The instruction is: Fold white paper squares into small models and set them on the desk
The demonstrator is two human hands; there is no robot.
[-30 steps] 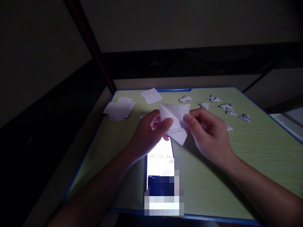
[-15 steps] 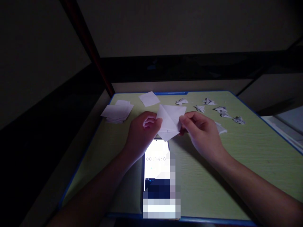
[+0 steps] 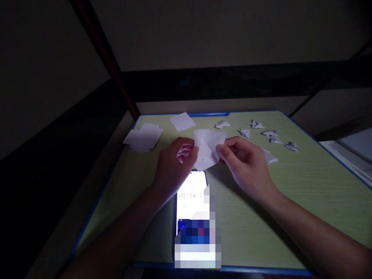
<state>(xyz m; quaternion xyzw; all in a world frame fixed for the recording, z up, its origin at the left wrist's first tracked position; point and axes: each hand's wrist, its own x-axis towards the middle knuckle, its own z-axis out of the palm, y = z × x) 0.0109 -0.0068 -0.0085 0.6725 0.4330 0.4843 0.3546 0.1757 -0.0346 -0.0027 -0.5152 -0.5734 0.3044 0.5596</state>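
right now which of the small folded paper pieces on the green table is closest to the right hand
The small folded white paper piece lying just beside the right hand; the other folded pieces sit farther back in a row.

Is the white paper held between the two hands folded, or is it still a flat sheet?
Folded. The white paper shows creases and overlapping flaps, pinched by the left hand and right hand above the lit phone.

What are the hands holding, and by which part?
Both hold one folded white paper sheet above the lit phone: left hand pinches its left edge, right hand its right edge.
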